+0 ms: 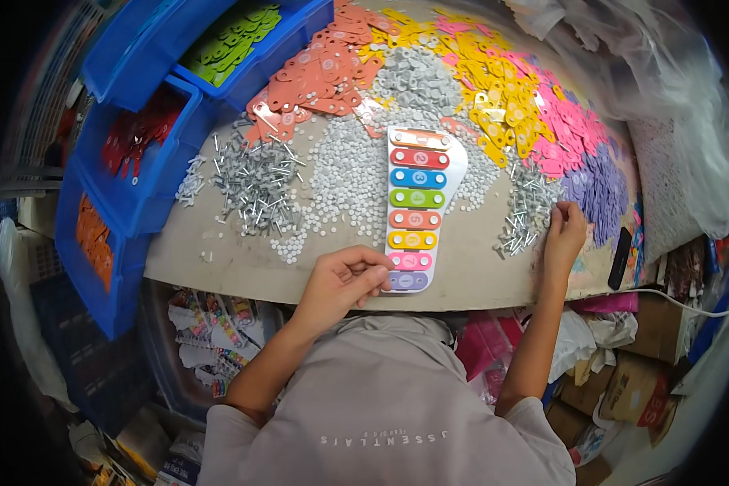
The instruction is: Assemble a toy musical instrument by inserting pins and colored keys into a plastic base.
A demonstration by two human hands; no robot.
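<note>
Pinched together, the thumb and forefinger of the left hand [340,279] sit at the near left edge of a white plastic toy xylophone with eight coloured bars [421,198]; whether they grasp it or a small part, I cannot tell. The xylophone lies on the pale grey tabletop [219,267], its narrow end away from the body.

Nearest the body is its flat purple bar [409,281], which shows no white heads at its ends, unlike the seven bars beyond. Fastening that bar seems the step in hand; the next move, I judge, calls for lining a pin up with each hole.

To the right, the right hand [567,231] has its fingertips bunched beside a heap of slim silver metal pins [530,206]; any pin between them is hidden. Past it lie loose purple bars [598,194]. Farther off spread small round white caps [340,170], then flat yellow bars [506,105].
</note>
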